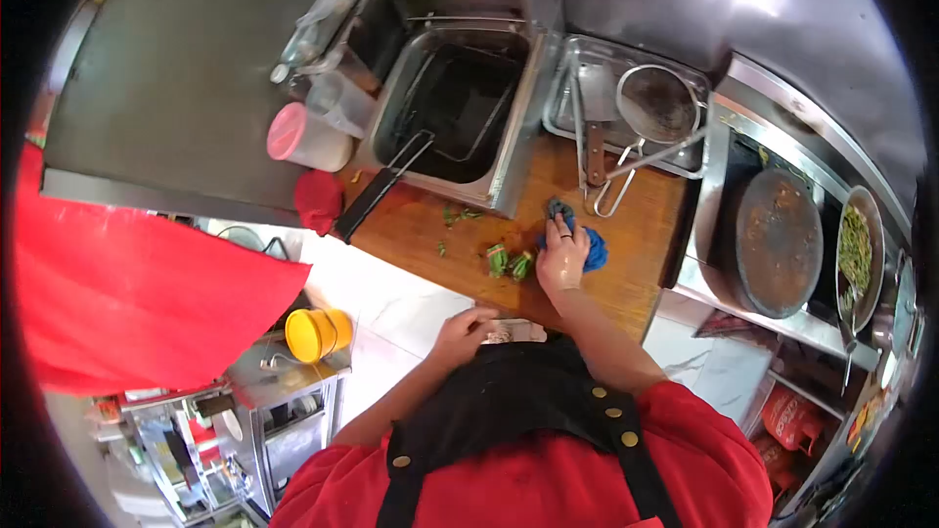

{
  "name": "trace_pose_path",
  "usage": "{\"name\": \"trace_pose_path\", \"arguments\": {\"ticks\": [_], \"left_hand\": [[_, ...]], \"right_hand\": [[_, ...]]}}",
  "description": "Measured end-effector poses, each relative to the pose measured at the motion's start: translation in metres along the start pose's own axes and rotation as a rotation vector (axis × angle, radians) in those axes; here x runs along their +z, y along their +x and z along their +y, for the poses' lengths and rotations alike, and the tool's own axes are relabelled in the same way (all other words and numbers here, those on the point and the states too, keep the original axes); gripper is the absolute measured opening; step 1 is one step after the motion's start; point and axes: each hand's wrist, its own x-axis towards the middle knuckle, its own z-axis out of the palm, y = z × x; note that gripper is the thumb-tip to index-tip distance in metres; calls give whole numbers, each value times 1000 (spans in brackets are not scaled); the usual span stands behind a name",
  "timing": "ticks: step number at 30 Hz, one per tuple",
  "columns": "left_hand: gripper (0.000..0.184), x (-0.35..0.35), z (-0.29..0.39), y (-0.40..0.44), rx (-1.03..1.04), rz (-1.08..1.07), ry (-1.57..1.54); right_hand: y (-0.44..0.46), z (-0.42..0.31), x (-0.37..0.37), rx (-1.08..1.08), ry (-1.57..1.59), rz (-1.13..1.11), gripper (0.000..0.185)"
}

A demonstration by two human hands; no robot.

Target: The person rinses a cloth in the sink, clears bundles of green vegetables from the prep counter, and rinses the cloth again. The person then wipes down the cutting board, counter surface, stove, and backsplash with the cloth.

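My right hand [562, 256], with a ring on one finger, presses down on a crumpled blue cloth [595, 248] on the wooden counter [631, 230]. Just left of it lie short bundles of cut green vegetable [498, 260], with small green scraps [460, 215] scattered farther back. Close to my apron, my left hand [464, 334] has its fingers curled at the left end of a pale, speckled object [516, 330] by the counter's front edge. The apron partly hides this object, so its kind is unclear.
Behind the counter stands a deep fryer [460, 88], its black basket handle [368, 203] reaching over the counter. A metal tray [558, 117] holds a cleaver [595, 127] and strainer [657, 103]. Right are a dark round pan [778, 244] and a pan of greens [857, 254].
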Motion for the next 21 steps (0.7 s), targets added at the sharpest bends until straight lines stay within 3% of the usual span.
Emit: {"name": "trace_pose_path", "arguments": {"ticks": [5, 7, 10, 12, 13, 15, 17, 19, 21], "left_hand": [[27, -54, -61, -47, -261, 240, -148], [26, -70, -74, -41, -328, 310, -215], [30, -91, -97, -15, -32, 469, 109], [47, -99, -87, 6, 53, 492, 147], [56, -102, -95, 22, 333, 512, 394], [66, -109, -65, 38, 474, 304, 519], [67, -114, -55, 56, 719, 140, 599], [65, -115, -58, 66, 765, 57, 644], [61, -115, -62, 86, 922, -14, 785]], "right_hand": [[9, -52, 32, -34, 71, -50, 46], [23, -33, 23, 32, 248, -308, 43], [40, -20, 3, 33, 209, -94, 39], [44, -20, 7, 16, 132, 30, 39], [38, -24, 16, -29, -5, 68, 41], [17, -39, 39, -47, -157, 116, 44], [0, -56, 54, 31, -34, 132, 45], [-12, -76, 61, 120, -95, 85, 42], [-13, -84, 75, 162, -123, 181, 42]]}}
